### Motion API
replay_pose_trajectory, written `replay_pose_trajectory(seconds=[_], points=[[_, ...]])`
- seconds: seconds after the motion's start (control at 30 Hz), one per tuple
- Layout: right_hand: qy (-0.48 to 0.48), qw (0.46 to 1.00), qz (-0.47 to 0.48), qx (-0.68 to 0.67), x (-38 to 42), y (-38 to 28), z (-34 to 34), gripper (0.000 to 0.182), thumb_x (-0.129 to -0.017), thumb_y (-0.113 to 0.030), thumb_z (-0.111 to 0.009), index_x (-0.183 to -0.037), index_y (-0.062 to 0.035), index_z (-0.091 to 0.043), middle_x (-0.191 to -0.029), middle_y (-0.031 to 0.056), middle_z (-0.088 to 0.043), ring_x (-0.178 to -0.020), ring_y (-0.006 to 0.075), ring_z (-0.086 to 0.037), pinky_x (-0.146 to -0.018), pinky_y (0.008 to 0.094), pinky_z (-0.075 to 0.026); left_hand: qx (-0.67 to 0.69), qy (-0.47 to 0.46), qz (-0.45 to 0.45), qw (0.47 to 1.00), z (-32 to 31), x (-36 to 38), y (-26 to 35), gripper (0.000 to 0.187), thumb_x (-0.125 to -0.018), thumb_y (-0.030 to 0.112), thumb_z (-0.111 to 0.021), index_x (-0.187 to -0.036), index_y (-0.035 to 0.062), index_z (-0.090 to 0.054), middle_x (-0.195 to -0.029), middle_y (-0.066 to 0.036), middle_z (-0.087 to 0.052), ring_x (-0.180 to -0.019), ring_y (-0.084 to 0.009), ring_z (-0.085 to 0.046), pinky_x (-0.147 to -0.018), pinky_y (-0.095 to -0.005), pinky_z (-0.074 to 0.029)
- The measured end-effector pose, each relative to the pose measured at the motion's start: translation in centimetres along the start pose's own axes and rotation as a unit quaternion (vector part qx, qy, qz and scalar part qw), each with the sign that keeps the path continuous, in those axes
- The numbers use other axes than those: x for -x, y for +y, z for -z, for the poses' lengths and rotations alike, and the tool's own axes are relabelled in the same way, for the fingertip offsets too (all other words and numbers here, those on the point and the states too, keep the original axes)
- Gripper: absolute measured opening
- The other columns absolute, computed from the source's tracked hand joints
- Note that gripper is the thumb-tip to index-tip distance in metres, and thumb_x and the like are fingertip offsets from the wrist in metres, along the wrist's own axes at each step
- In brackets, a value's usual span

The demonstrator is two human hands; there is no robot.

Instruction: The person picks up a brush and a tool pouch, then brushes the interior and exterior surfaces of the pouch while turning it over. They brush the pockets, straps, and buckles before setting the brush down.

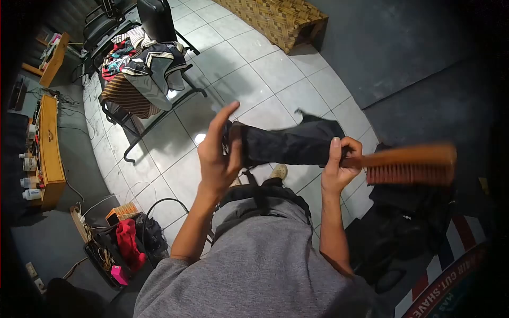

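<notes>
A dark cloth (289, 146) stretches between my two hands over the tiled floor. At its left end is my left hand (218, 151), with the thumb raised and the other fingers curled behind the cloth's edge. My right hand (339, 161) grips the cloth's right end together with the handle of a wooden brush (411, 159). The brush points to the right, bristles down, and is slightly blurred. A loose flap of the cloth hangs beyond the held strip.
A chair heaped with clothes (140, 69) stands at the upper left. Wooden shelves (50, 148) with bottles line the left wall. A box of tools (108, 259) lies lower left, a woven bench (275, 18) at the top. Black material (397, 228) lies at right.
</notes>
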State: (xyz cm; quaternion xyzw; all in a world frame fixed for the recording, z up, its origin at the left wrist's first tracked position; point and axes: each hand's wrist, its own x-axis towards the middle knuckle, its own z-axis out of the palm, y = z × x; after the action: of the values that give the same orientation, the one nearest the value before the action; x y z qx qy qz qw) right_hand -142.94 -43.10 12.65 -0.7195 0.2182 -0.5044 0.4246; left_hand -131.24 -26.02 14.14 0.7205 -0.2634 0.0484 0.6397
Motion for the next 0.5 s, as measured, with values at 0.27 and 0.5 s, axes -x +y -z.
replay_pose_trajectory(seconds=[0.27,0.5], points=[[-0.308,0.827,-0.422,0.206,10.8,13.2,2.5,0.025,-0.083,-0.021,-0.061,-0.074,0.0017,-0.061,-0.054,0.0017,-0.050,-0.040,0.0101,-0.045,-0.038,0.0247,-0.039,-0.299,-0.479,0.176,0.806,-1.1,12.7,-21.3,0.033,-0.084,0.029,-0.050,-0.094,0.0004,-0.063,-0.075,-0.021,-0.061,-0.069,-0.0342,-0.060,-0.064,-0.0394,-0.048],[-0.320,0.830,-0.451,0.078,9.8,10.2,2.3,0.024,-0.083,-0.022,-0.059,-0.081,0.0010,-0.064,-0.056,0.0032,-0.055,-0.040,0.0103,-0.051,-0.035,0.0243,-0.040,-0.295,-0.596,0.258,0.701,-0.9,8.4,-13.8,0.072,-0.068,0.070,-0.055,-0.076,-0.0005,-0.068,-0.079,-0.021,-0.063,-0.101,-0.0372,-0.054,-0.082,-0.0433,-0.044]])
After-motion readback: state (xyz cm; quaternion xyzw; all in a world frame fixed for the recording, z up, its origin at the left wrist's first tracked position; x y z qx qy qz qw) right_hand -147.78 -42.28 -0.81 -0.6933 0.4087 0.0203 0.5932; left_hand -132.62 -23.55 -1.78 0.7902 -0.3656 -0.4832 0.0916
